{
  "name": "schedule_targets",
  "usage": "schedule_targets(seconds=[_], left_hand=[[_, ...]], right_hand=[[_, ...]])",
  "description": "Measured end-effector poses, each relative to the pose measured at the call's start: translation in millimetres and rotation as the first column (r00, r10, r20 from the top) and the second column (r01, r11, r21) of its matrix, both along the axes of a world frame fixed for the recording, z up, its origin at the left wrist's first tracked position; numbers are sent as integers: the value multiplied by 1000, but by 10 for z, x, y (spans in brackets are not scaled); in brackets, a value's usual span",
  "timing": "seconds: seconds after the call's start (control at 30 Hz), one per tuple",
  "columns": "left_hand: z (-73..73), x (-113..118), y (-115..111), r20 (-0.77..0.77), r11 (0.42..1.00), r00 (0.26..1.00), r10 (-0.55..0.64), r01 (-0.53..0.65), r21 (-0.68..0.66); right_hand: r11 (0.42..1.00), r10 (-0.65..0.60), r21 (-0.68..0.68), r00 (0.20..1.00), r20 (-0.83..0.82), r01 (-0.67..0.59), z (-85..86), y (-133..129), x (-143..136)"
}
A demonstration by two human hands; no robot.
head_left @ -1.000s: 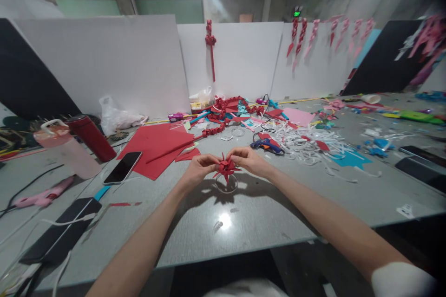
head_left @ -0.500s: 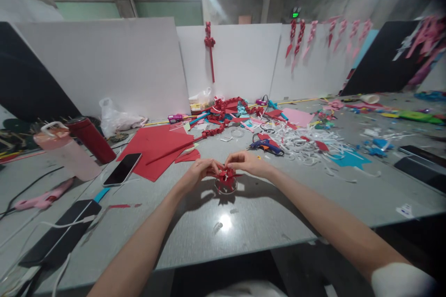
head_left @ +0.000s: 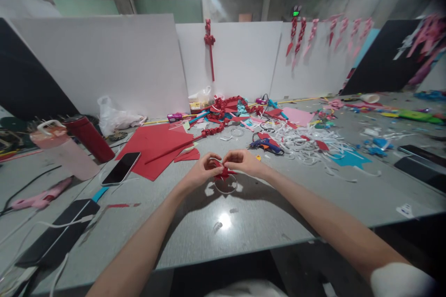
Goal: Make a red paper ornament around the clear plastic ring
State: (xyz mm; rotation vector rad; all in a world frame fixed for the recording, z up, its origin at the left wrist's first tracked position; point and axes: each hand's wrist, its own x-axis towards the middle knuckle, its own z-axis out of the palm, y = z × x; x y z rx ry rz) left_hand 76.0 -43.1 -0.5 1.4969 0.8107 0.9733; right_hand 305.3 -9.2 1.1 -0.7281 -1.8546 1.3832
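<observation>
My left hand and my right hand meet over the table, both pinching a small folded red paper piece with pointed tips. Its upper part is hidden by my fingers. Just below it a thin clear ring shows against the table; whether the ring is joined to the paper I cannot tell. Behind my hands lies a red paper strip braid on a long red stick. A blue glue gun rests beyond my right hand.
Red paper sheets and a phone lie left, near a pink bottle and a red tumbler. A pile of white paper strips spreads to the right. The table's front edge runs close to me.
My fingers have shifted on the red paper piece, and the left thumb now presses against its side. The paper has turned slightly. The camera view has moved a little.
</observation>
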Motion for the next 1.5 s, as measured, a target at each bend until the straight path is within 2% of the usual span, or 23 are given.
schedule_targets(seconds=[0.1,0.3,0.47,0.63,0.83,0.97,1.2,1.3,1.5], left_hand=[[-9,7,1,-23,999,1000,-18,19,42],[-16,49,-20,-102,981,988,115,-97,166],[-37,86,-31,-151,924,954,259,-200,327],[-46,89,-43,-106,865,937,333,-258,430],[-84,50,-67,-109,751,921,374,-231,619],[-115,31,-79,-66,701,911,407,-265,663],[-79,23,-110,-26,639,909,416,-272,720],[-70,25,-115,0,616,910,414,-280,736],[-62,28,-121,22,615,911,412,-297,730]], right_hand=[[998,-35,57,999,24,34,-10,-17,-11],[976,-98,203,992,76,81,-26,-49,-44],[949,-156,286,985,69,130,14,-115,-97],[917,-253,319,967,-1,240,10,-178,-155],[832,-303,484,953,-17,273,-14,-226,-194],[763,-315,587,949,-31,273,1,-280,-209],[618,-322,730,941,-103,291,41,-377,-214],[586,-320,753,939,-125,300,43,-390,-210],[535,-303,796,944,-133,283,43,-406,-200]])
